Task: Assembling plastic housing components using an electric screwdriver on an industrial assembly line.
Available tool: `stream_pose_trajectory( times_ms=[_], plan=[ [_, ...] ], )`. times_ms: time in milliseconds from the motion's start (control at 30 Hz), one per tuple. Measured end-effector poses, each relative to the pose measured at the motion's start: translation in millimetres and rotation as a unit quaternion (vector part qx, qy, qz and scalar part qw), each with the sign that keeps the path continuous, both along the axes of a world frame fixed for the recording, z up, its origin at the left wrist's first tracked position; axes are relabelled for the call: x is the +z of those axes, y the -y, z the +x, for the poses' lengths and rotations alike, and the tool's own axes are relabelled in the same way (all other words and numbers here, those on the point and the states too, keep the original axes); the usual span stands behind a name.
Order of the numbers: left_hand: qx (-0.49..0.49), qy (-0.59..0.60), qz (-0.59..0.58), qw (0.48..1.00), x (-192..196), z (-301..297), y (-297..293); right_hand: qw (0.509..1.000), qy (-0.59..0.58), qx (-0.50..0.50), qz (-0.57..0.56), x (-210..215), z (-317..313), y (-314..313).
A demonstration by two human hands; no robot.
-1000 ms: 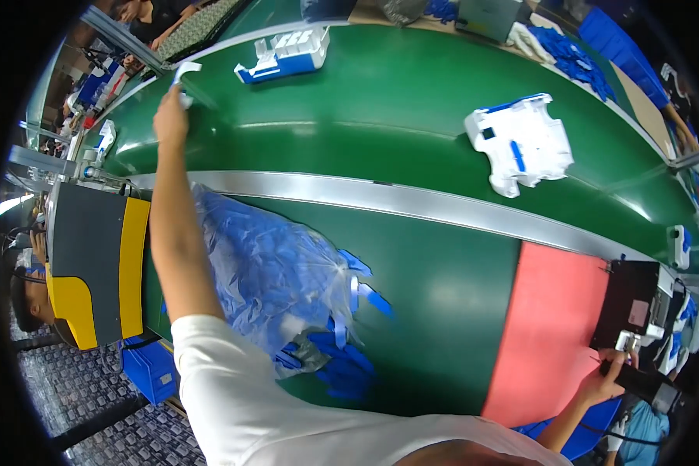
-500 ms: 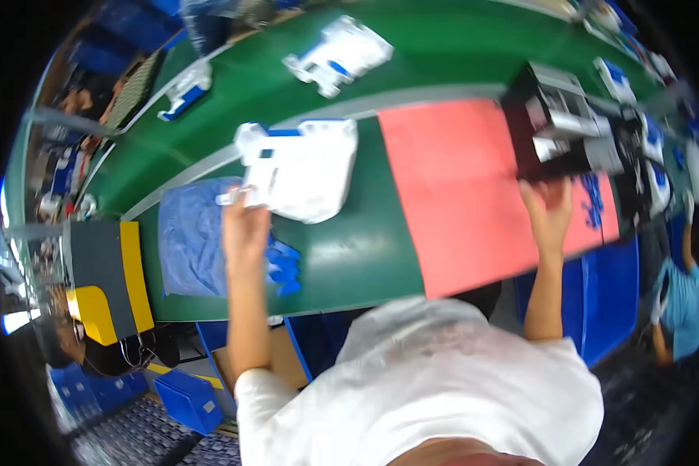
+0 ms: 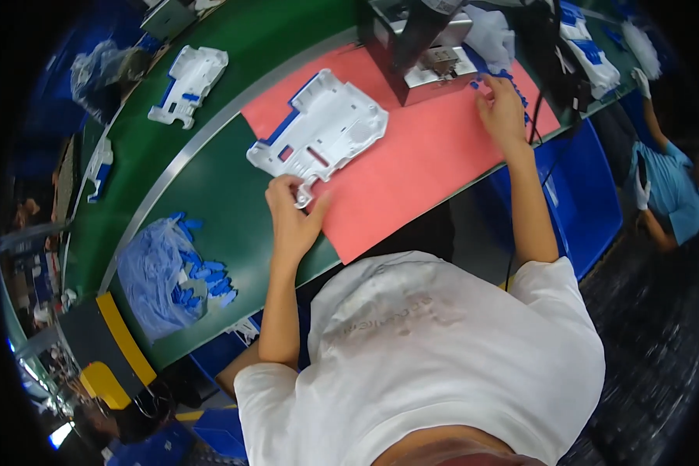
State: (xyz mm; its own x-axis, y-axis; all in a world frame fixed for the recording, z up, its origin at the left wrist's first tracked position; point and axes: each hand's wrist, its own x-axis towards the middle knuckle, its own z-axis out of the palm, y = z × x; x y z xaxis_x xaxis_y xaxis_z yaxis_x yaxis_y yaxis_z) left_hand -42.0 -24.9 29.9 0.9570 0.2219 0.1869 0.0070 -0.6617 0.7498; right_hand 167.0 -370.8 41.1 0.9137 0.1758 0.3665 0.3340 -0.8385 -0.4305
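In the head view, the left hand held the white plastic cover at its near corner, thumb and fingers set around a small tab. The cover lay mostly over the red mat, its blue edge facing away to the left; whether it rested flat or was slightly lifted could not be told. With one corner alone in the grip, a steady hold probably called for letting the mat bear the weight, and for little force on the thin tab.

The right hand was half curled, fingertips close to the small blue parts beside the metal box; whether it pinched one could not be told. A light fingertip pick of a single part seemed best there, with the knuckles clear of the box's edge.

The blue bag and loose blue pieces lay well apart on the green table, out of the left elbow's way.
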Motion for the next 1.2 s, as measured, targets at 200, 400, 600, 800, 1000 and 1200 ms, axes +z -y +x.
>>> stream_pose_trajectory(
  times_ms=[200, 400, 600, 800, 1000, 1200],
  plan=[
    [0.058, 0.008, 0.02, 0.998, 32.4, -41.8, -24.7, 0.991, 0.007, 0.057, -0.117, -20.0, 38.2, 11.0],
    [0.195, -0.046, 0.329, 0.923, 44.8, -132.2, -94.5, 0.98, -0.066, 0.185, 0.002, 12.0, 1.5, 15.9],
    [0.223, -0.095, 0.312, 0.918, 25.4, -159.5, -107.3, 0.867, -0.306, 0.275, 0.283, 60.0, -81.7, -109.4],
    [0.228, -0.022, 0.274, 0.934, 15.4, -152.5, -101.7, 0.889, -0.111, 0.441, 0.053, 23.6, -67.3, -202.8],
    [0.219, 0.005, 0.248, 0.944, 24.5, -157.7, -100.2, 0.89, -0.087, 0.448, 0.025, 19.8, -55.7, -202.8],
    [0.244, 0.167, -0.148, 0.944, 41.2, -128.5, -70.4, 0.871, -0.181, 0.421, 0.176, 47.9, -59.0, -205.5]
  ],
)
